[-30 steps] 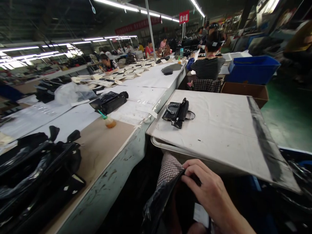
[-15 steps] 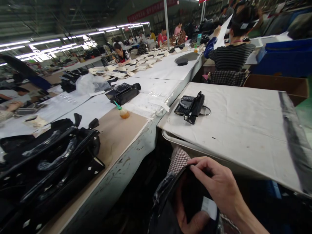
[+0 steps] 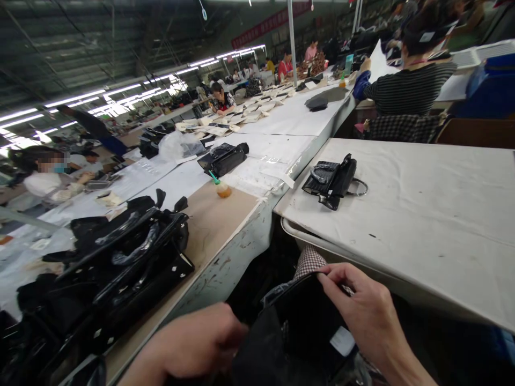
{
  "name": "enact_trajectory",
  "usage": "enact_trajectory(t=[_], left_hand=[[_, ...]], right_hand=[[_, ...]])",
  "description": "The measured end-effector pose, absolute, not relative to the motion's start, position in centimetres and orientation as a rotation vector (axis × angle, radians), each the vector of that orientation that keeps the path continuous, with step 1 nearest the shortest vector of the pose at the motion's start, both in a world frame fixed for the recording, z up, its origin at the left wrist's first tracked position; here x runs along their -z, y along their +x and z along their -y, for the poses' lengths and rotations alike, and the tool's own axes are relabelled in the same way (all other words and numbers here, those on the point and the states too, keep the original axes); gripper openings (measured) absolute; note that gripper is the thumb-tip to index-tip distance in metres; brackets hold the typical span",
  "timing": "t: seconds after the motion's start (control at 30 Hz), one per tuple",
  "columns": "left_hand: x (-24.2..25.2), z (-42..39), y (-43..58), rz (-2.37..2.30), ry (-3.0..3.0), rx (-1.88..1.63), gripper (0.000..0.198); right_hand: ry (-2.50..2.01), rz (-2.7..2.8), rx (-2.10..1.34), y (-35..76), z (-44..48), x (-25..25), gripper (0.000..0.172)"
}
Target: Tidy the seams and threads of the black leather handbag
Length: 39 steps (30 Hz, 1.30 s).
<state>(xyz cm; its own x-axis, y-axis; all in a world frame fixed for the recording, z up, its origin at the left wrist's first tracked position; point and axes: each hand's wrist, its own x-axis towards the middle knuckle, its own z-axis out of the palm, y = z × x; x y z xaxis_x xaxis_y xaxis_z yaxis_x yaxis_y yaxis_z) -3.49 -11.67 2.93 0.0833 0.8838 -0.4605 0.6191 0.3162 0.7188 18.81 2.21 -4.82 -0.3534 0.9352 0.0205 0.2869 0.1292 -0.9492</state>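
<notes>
A black handbag with an open mouth is in my lap, a white label showing inside it. My right hand pinches the far rim of the bag between thumb and fingers. At the bag's left side, my left hand is curled closed against the black fabric; it is slightly blurred and its fingertips are hidden. Clear plastic wrap shows around parts of the bag. Below, the bottom of the bag runs out of view.
Several black bags are heaped on the left table. A glue bottle with a green tip stands on brown board. One small handbag lies on the white right-hand table. Co-workers sit around; one in a striped top holds paper.
My left hand has come out of the bag's inside to its left side. My right hand keeps its pinch on the rim. The view has turned left.
</notes>
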Motion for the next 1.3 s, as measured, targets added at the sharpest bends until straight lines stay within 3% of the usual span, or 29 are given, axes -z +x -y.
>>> enact_trajectory(t=[0.07, 0.17, 0.3, 0.4, 0.63, 1.0, 1.3], left_hand=[[-6.0, 9.8, -4.3, -1.796, 1.336, -0.408, 0.032], [-8.5, 6.4, -3.6, -1.983, 1.554, -0.451, 0.023], [-7.3, 3.3, -1.4, -1.831, 1.809, -0.054, 0.027], [-5.2, 2.6, -0.9, -1.835, 1.931, 0.058, 0.026], [-3.5, 2.9, -0.9, -1.842, 1.755, -0.142, 0.025], [-1.4, 0.3, 0.8, -1.478, 2.264, -0.352, 0.011], [-0.3, 0.8, 1.9, -1.550, 2.218, -0.527, 0.018]], right_hand=[[-1.194, 1.735, -1.250, 18.5, -2.3, 4.8, 0.029], [-1.190, 1.754, -1.262, 17.8, -2.5, 4.7, 0.028], [-1.208, 1.798, -1.252, 17.1, -2.9, 4.3, 0.028], [-1.231, 1.811, -1.252, 17.0, -3.1, 4.1, 0.028], [-1.128, 1.787, -1.234, 17.7, -2.9, 4.6, 0.026], [-0.941, 1.843, -1.180, 19.3, -2.1, 5.5, 0.020], [-0.948, 1.820, -1.010, 20.6, -1.1, 6.0, 0.017]])
